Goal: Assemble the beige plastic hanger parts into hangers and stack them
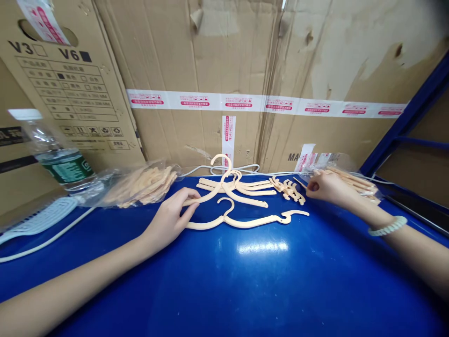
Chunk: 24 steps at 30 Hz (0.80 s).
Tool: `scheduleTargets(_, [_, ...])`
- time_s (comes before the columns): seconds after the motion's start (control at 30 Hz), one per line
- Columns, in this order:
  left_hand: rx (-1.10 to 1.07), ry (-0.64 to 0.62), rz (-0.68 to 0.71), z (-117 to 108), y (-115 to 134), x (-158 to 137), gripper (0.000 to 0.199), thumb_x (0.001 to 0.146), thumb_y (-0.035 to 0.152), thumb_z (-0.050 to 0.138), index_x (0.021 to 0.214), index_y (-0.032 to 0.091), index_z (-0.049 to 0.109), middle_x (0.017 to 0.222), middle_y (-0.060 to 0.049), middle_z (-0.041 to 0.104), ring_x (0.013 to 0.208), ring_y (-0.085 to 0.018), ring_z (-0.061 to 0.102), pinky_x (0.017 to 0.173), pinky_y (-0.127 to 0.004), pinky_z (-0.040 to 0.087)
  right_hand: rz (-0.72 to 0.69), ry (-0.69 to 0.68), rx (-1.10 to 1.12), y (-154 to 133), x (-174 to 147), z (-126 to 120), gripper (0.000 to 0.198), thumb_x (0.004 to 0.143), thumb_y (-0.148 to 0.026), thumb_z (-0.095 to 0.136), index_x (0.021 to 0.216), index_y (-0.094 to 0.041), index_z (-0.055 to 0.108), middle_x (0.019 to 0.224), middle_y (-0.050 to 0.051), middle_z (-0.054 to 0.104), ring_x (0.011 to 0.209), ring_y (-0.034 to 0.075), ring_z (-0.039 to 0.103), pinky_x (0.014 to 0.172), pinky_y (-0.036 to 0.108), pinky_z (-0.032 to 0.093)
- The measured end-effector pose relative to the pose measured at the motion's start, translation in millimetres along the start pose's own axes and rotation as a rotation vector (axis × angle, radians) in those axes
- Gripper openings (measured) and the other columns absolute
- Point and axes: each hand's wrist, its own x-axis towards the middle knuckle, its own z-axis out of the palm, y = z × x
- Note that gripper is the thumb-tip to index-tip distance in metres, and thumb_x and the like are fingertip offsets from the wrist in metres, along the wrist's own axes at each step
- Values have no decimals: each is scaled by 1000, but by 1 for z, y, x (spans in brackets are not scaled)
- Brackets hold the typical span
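Observation:
My left hand (166,217) is closed on the left end of a peach plastic clothes hanger (245,198), its hook pointing away from me. Just nearer lies a second hanger (250,223), with a small curved hook piece (294,213) at its right end; my left hand covers its left end. Behind the held one, several more hangers (259,185) are stacked. My right hand (326,187) is pinched shut at the right, beside a heap of small hook pieces (288,191). A thin peach strip (300,182) sticks out from its fingertips.
Clear bags of peach parts lie left (143,187) and right (358,182) on the blue table (224,285). A water bottle (63,159), a pale hairbrush (42,219) and a white cable (52,243) are at the left. Cardboard boxes (196,56) wall off the back.

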Motion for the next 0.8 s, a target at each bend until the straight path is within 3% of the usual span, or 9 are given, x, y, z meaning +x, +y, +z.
scheduleTargets(0.23, [20,17,17,0,1,0,12,94,21,48,102,19,57,98,-5,65,90,-21,64,80,-33,51,165,70,262,-13,-4,-27,9,68,-21,65,61,-18,59,54,3,61,54,17,55,58,30,36])
scheduleTargets(0.33, [23,26,17,0,0,1,13,94,21,48,103,18,57,99,-6,66,91,-21,64,80,-34,51,197,3,513,-27,-9,-29,25,76,-41,64,70,-17,60,54,3,61,50,15,54,53,29,39])
scheduleTargets(0.47, [27,35,30,0,-1,1,19,95,20,47,109,17,59,104,-8,66,97,-22,64,85,-36,51,163,-157,885,-53,-16,-24,43,72,-58,67,80,-17,59,70,4,63,61,13,59,55,25,48])
scheduleTargets(0.67, [-26,19,91,-3,2,-1,21,97,19,48,110,18,64,107,-7,66,101,-20,62,89,-33,49,176,-411,1230,-87,-29,-16,42,59,-44,86,76,-17,59,72,3,67,63,11,63,60,22,56])
scheduleTargets(0.8, [-57,19,107,-4,8,-1,18,97,19,50,107,17,65,105,-6,65,99,-19,62,88,-31,49,230,-480,1436,-90,-32,-10,41,54,-30,93,76,-16,61,73,3,71,67,12,67,67,22,59])
